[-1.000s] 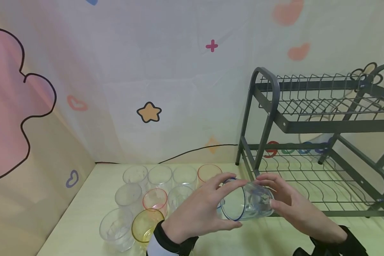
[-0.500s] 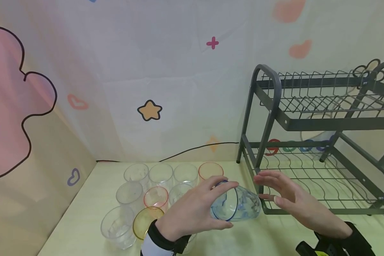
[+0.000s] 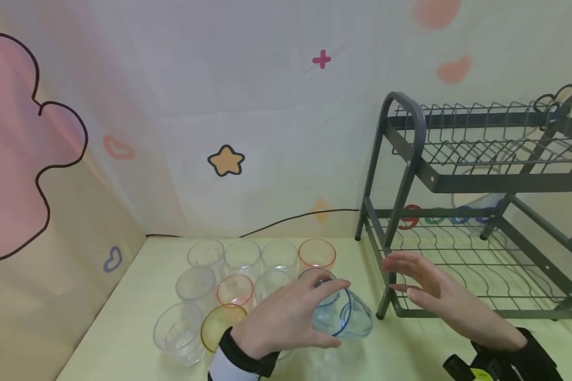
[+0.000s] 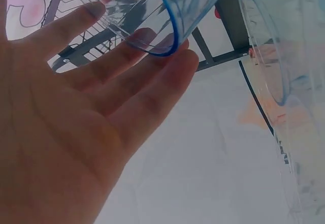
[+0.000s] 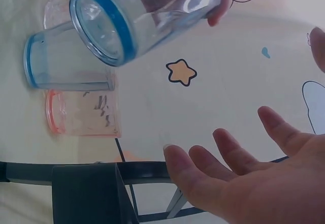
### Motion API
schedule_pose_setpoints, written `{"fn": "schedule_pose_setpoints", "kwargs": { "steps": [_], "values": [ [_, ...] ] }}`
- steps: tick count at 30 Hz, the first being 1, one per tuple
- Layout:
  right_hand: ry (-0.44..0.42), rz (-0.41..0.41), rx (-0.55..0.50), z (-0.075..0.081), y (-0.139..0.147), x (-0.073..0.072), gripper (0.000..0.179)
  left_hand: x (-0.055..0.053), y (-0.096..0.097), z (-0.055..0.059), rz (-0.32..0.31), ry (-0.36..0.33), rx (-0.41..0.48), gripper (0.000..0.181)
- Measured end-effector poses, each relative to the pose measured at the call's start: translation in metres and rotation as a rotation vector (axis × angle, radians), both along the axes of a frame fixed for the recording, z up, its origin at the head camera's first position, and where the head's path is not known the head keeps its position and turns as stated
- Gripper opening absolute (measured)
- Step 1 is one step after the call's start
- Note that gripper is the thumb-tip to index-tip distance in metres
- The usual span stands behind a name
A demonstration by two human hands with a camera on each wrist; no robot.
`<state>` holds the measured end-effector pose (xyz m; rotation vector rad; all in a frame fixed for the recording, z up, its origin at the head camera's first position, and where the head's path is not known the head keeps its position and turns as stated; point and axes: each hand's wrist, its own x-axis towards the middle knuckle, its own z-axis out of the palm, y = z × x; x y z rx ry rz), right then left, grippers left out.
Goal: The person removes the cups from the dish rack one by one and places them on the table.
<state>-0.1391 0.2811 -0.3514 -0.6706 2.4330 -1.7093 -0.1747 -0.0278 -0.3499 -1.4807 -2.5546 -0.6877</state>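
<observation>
My left hand (image 3: 286, 315) grips a clear blue-rimmed glass (image 3: 360, 319) near its mouth, thumb below and fingers above. The glass tilts, its base toward the right and slightly down, above the table. In the left wrist view, the blue rim (image 4: 172, 23) lies against the fingertips. My right hand (image 3: 438, 288) is apart from the glass, fingers extended and holding nothing, in front of the rack's lower left side. Behind the held glass stands another blue-rimmed glass (image 5: 71, 59), partly hidden by my left hand in the head view.
Several glasses stand in rows on the left of the table, among them a yellow glass (image 3: 219, 328), a red-rimmed glass (image 3: 235, 291) and clear ones (image 3: 178, 333). A dark two-tier wire rack (image 3: 457, 182) stands at the right. A printed cloth (image 3: 267, 106) hangs behind.
My right hand has let go of the glass and drawn away to the right. My left hand has kept its hold, while the glass has moved left and its base has tipped downward.
</observation>
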Motion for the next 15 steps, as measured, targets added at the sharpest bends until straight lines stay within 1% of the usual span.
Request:
{"fn": "schedule_pose_setpoints", "kwargs": {
  "steps": [2, 4, 10, 15],
  "values": [
    [0.002, -0.004, 0.008, -0.0005, 0.0021, 0.0001, 0.050, 0.0001, -0.0002, -0.0013, -0.002, 0.010, -0.005, 0.079],
    [-0.004, -0.008, 0.011, -0.0006, 0.0033, 0.0007, 0.051, 0.0009, -0.0002, -0.0027, 0.002, 0.001, -0.021, 0.077],
    [-0.040, -0.030, 0.044, 0.0010, 0.0049, 0.0023, 0.050, 0.0048, 0.0011, -0.0063, 0.028, -0.113, -0.082, 0.074],
    [-0.027, -0.037, 0.061, 0.0016, 0.0039, 0.0015, 0.049, 0.0057, 0.0036, -0.0080, 0.035, -0.118, -0.124, 0.077]
  ]
}}
